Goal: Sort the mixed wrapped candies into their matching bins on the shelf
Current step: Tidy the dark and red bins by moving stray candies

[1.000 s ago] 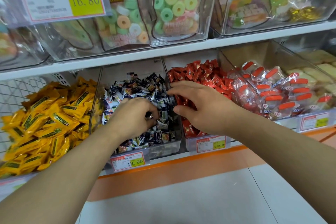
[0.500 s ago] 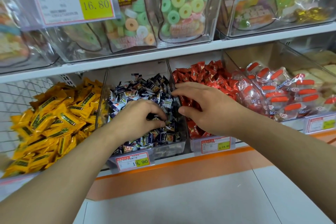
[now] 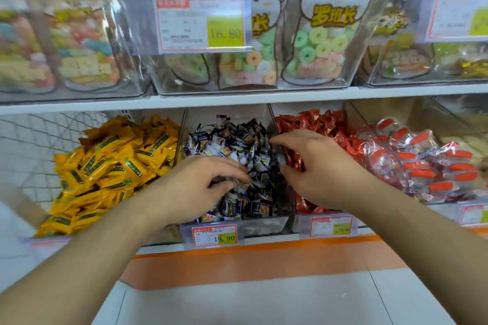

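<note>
both hands are in the middle bin (image 3: 264, 227) of dark wrapped candies (image 3: 237, 140) on the shelf (image 3: 237, 100). left hand (image 3: 195, 187) has its grip curled on some candies; right hand (image 3: 314, 166) hovers with fingers bent, its grip holds nothing i can see, beside the red candies (image 3: 317, 121).

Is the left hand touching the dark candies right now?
Touching. The head view shows the left hand resting on the dark candies, fingertips curled down into the pile.

Shop: price tags (image 3: 214, 235), candy bins (image 3: 260, 225) on shelf (image 3: 237, 100).
</note>
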Motion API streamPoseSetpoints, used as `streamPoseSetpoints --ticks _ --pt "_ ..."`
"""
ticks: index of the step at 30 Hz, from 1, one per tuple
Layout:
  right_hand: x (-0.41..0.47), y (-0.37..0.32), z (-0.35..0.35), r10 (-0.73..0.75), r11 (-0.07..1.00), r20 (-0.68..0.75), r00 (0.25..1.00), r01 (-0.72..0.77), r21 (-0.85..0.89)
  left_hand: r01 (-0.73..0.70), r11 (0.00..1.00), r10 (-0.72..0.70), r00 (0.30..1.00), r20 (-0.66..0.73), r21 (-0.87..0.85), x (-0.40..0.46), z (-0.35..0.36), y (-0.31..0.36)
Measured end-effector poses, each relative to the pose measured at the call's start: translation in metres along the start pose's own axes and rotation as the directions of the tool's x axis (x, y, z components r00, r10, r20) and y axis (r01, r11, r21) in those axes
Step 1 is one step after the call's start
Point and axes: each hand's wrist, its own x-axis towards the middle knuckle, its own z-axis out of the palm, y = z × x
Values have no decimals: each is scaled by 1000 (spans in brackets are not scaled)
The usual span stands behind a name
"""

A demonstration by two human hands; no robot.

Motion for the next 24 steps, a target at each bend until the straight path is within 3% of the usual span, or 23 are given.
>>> streamPoseSetpoints --ticks 4,6,10,12,18,24 --pt "11 -17 11 -104 983 -89 991 89 -164 39 998 -29 979 -202 44 -14 -18 -9" --pt "17 -35 27 -198 970 -30 980 191 -153 86 991 -57 968 -243 107 -22 -24 -18" --pt "35 -62 75 -245 967 183 952 228 111 178 973 -149 971 -185 147 -40 -26 -33" --pt "48 -67 90 -232 967 213 949 202 153 206 968 -187 972 -139 140 -45 -25 -38" --pt "66 -57 100 -201 971 165 966 218 -98 202 972 -190 977 -101 123 -46 -23 -48" --pt "72 -46 92 -94 979 133 987 116 -166 183 974 -174 982 -79 132 -43 -25 -54"
